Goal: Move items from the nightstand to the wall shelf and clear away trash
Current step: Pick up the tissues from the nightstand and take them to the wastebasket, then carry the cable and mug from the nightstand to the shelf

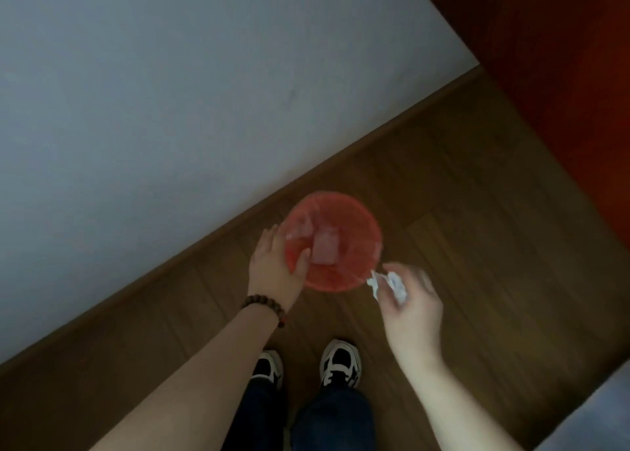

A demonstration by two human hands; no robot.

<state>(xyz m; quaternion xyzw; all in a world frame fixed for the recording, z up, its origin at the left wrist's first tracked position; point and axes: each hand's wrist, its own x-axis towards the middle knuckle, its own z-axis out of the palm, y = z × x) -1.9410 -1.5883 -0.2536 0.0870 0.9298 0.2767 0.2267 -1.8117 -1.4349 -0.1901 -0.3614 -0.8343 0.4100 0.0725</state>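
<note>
A round red waste bin stands on the wooden floor close to the wall, with a clear liner and some pale trash inside. My left hand hangs over the bin's left rim, fingers spread, thumb over the opening, holding nothing. My right hand is just right of the bin, at its lower right rim, pinching a crumpled white tissue. The right hand is motion-blurred.
A pale wall runs diagonally on the left with a wooden skirting board. Dark red furniture fills the upper right corner. My two feet in black-and-white trainers stand just below the bin. A pale surface shows at the lower right.
</note>
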